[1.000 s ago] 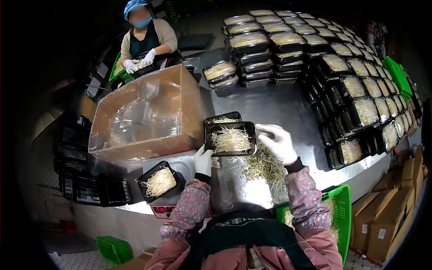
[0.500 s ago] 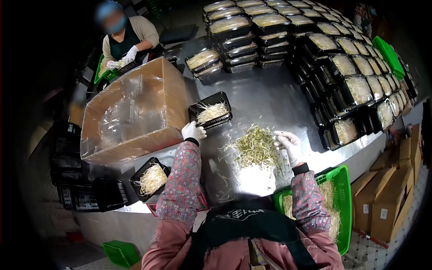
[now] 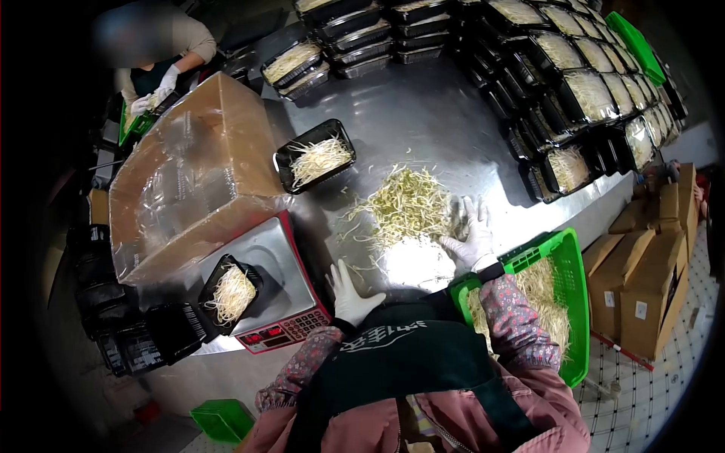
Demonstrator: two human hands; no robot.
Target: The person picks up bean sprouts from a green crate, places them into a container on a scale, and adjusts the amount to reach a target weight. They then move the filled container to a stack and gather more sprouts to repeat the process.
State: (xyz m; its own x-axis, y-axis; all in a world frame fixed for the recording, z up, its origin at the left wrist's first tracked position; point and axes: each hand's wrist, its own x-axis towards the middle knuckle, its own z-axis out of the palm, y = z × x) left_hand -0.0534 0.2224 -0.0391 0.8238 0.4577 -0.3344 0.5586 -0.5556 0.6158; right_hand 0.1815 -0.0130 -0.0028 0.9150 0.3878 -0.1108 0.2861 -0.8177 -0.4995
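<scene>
Near one sprout heap, two hands

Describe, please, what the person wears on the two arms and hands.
The left hand and right hand both wear plain white gloves. Dark cuffs follow, then greyish sleeve covers printed with small red and pale flowers, over a pink jacket.

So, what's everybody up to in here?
A person is at a shiny metal table, with a loose pile of yellow-green sprouts in front of them. Their white-gloved left hand and right hand both look empty: the left is spread beside a red-edged metal scale, the right at the pile's edge. One black plastic tray of sprouts sits on the scale; another black tray of sprouts lies near a brown cardboard box.
</scene>
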